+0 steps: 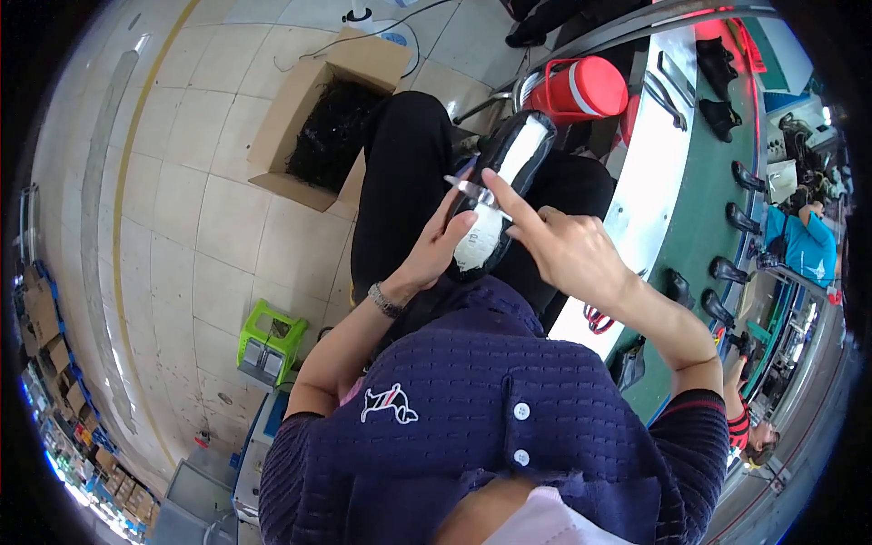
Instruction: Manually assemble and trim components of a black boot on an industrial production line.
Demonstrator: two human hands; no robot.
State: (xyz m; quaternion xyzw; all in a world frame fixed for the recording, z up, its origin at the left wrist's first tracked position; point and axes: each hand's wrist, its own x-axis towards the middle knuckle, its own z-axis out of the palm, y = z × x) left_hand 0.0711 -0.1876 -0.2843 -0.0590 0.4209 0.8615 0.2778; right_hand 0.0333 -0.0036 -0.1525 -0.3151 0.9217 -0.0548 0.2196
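Note:
Across my lap lies a black shoe [480, 243] on a last, sole side up, its bottom covered by a white insole board. My left hand [434, 252] grips its near left side, with the thumb at the edge of the white board. Closed around a small metal blade tool [470, 190], my right hand [570, 243] presses it across the middle of the shoe bottom, forefinger stretched along it. The tool's handle is hidden by my fingers.
A cardboard box [270, 159] with black scraps [331, 132] stands on the floor left of my knee. To the right are a white bench [652, 173], red-handled scissors [597, 320], a red jug [601, 86] and a green belt [677, 254] with several shoes. A green stool [289, 329] stands left.

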